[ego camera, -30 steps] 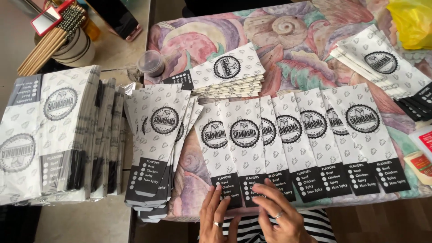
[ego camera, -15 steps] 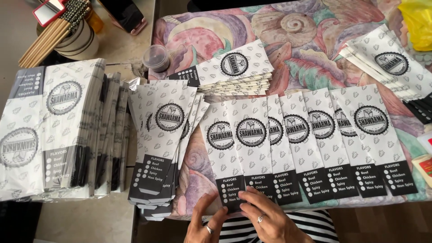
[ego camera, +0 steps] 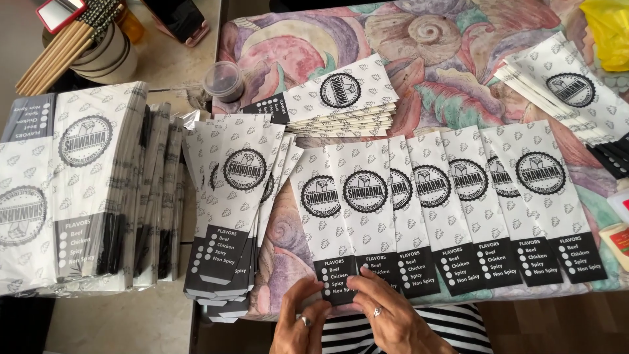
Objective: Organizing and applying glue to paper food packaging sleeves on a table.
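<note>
Two hands at the bottom edge, both on the black lower band of the fanned paper sleeves. Left hand (ego camera: 300, 324): grip loose, fingers half spread, ring on one finger, fingertips touching the black end of the leftmost sleeve (ego camera: 325, 219) in the row; nothing clamped. Right hand (ego camera: 386, 321): grip flat and narrow, fingers together, also ringed, fingertips pressed on the black band of the second sleeve (ego camera: 364, 213), just beside the left hand's fingertips. Neither hand lifts anything; both sleeves lie flat on the patterned cloth (ego camera: 308, 52) of the worktop, directly ahead of the fingers, overlapping each other.

Left to right around them: tall bundles of the same white sleeves (ego camera: 72, 190) on the bare worktop at far left, cup of wooden sticks (ego camera: 98, 49) behind them; a skewed loose pile (ego camera: 232, 210) near the left hand; small lidded plastic cup (ego camera: 224, 80) and a flat stack (ego camera: 334, 98) further back; the rest of the fanned row (ego camera: 485, 196) running right, each sleeve overlapping the next; another stack (ego camera: 570, 92) at far right, yellow bag (ego camera: 606, 33) in the corner.
</note>
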